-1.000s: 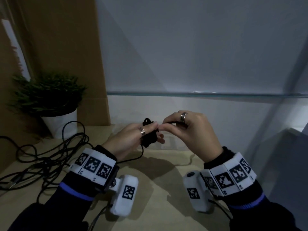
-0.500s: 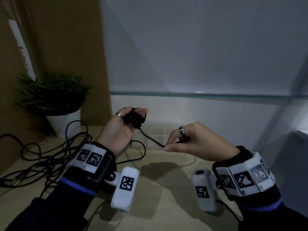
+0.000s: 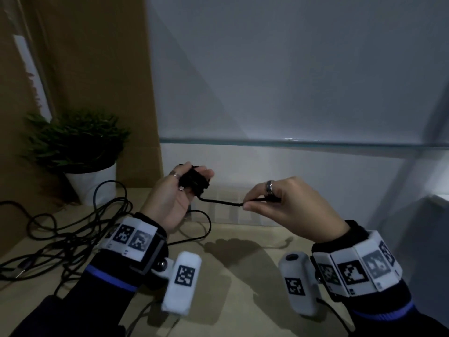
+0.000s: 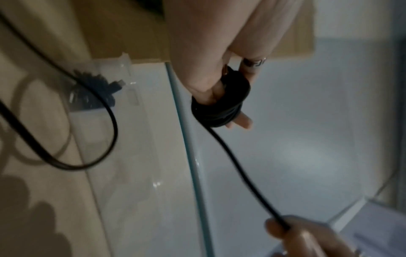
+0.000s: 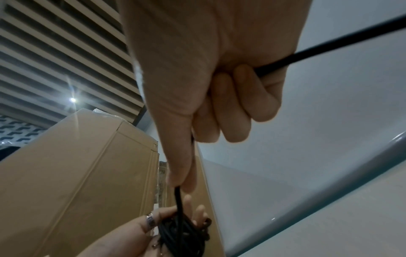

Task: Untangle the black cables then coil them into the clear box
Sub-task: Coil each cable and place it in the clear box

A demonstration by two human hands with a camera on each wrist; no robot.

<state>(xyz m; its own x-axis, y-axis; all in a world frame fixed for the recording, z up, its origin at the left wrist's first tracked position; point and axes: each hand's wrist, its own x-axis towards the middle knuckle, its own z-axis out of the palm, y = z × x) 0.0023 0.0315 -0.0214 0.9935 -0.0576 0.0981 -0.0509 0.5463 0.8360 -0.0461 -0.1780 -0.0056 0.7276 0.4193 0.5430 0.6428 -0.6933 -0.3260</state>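
Note:
My left hand is raised palm up, with a coil of black cable wound round its fingers. The left wrist view shows the fingers passing through that coil. From it a taut strand runs right to my right hand, which pinches it between thumb and forefinger. The cable leaves the back of the right fist. The clear box stands on the table behind the hands, with a coiled black cable inside. A tangle of black cables lies at left.
A potted plant in a white pot stands at the back left beside a tall cardboard box. A glass shelf edge runs across above the hands. A white wall closes the back of the wooden table.
The hands were together at the coil; the left hand has since lifted and turned palm up with it. The right hand has drawn away to the right, stretching a strand between them.

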